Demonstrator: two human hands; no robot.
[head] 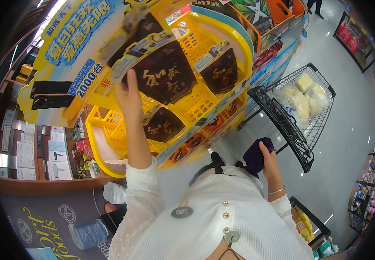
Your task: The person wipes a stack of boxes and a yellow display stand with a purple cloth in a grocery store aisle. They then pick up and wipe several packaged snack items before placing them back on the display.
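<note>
My left hand grips the edge of a dark brown packet with gold writing and a decorated header, above a yellow plastic display basket. Behind it, a second dark packet is partly hidden and blurred; whether my hand touches it is unclear. Two similar packets, one on the right and one on the left, lean in the basket compartments. Low in front of my body, my right hand holds a bunched dark purple cloth.
A large yellow printed sign rises beside the baskets. On the right, a black wire shopping cart carries bagged goods. Orange cartons stand behind the display. A wooden shelf holds boxes at left. Another person's legs show far off.
</note>
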